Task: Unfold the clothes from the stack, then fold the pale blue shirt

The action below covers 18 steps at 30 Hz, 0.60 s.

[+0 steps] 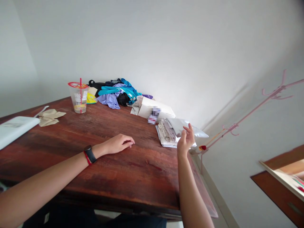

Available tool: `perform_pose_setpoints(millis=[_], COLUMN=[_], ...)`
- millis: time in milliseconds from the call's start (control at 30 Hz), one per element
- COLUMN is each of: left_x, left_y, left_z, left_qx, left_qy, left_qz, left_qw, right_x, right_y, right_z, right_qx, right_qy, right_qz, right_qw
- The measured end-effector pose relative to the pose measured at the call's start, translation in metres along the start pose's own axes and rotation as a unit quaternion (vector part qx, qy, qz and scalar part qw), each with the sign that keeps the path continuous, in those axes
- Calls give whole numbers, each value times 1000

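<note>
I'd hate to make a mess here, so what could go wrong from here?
The cup seems to have a little drink left and stands close to the piled clothes, so a knock might wet them. The right hand is raised by the silvery bag near the right edge of the table; a careless sweep could push the bag off.

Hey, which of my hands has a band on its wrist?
Your left hand: its wrist wears a black band and red cord; your right hand wears neither.

From the person's head, near the table, one camera looks forward and down toward the wall.
</note>
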<state>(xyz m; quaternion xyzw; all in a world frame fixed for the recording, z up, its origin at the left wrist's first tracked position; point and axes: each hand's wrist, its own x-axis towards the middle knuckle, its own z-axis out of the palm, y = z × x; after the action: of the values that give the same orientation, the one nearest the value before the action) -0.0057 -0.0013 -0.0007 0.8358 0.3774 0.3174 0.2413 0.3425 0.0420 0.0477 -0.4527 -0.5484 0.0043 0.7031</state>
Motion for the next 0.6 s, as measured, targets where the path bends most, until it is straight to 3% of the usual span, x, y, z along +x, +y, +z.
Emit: perform_pose_setpoints(millis=[133,300,400,467,533,600], left_x=[0,3,3,3,2,2], left_y=[3,13,18,20,19,16], left_z=[3,4,2,2,4,7], left_qx=[-59,-273,-363,-440,-513,-560], left_qy=[4,-50,-92,-139,-174,-165], left_qz=[-21,-108,-145,-186,-233,-265], left_qw=[998,955,916,867,808,768], right_x=[-4,-7,-12,-19,-31,-46], right_y=[-24,-47,-55,-58,-58,-55], right_z=[5,9,7,9,14,22], right_qx=[116,339,433,471,491,491], right_qy=[12,-58,-116,-167,-268,-402], right_qz=[-50,38,137,203,260,300], right_qw=[992,938,883,842,787,712])
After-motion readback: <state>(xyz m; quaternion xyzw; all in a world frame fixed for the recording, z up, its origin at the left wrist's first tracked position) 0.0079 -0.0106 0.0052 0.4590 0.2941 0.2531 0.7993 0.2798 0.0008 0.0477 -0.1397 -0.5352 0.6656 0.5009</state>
